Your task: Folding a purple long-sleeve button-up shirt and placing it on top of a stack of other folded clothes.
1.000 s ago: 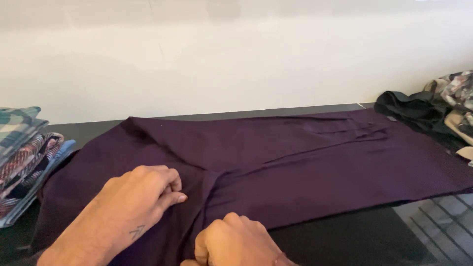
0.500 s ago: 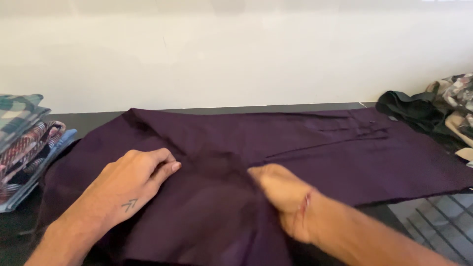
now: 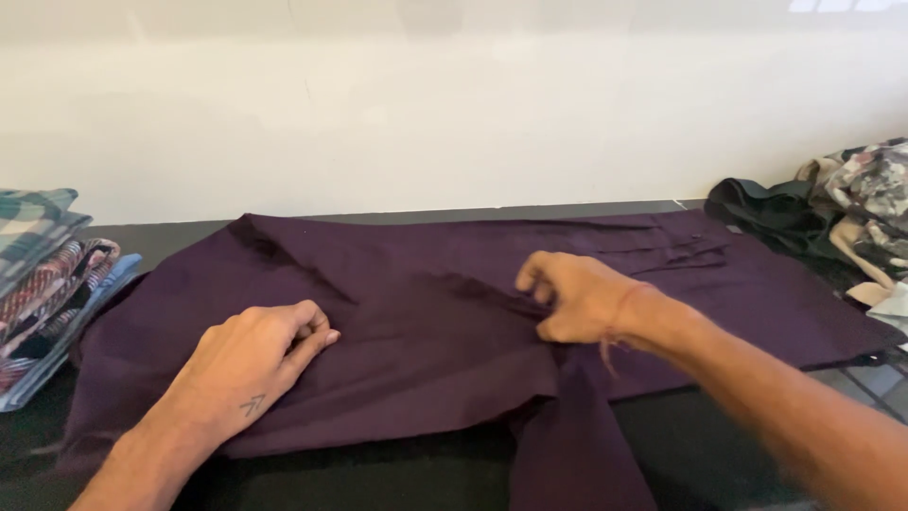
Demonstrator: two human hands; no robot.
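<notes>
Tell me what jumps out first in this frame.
A big dark purple garment is spread across the black table, filling the middle of the view. The left hand presses flat on it near the front left, while the right hand pinches a fold at its centre. A stack of folded plaid clothes sits at far left, and a loose heap of clothes at far right.

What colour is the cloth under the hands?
The cloth is dark purple, plain, seen in the head view.

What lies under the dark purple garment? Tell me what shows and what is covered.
The dark purple garment lies spread on a black table, which shows at its front and back edges. The left hand presses on it; the right hand pinches a fold. Anything beneath the cloth is hidden.
</notes>
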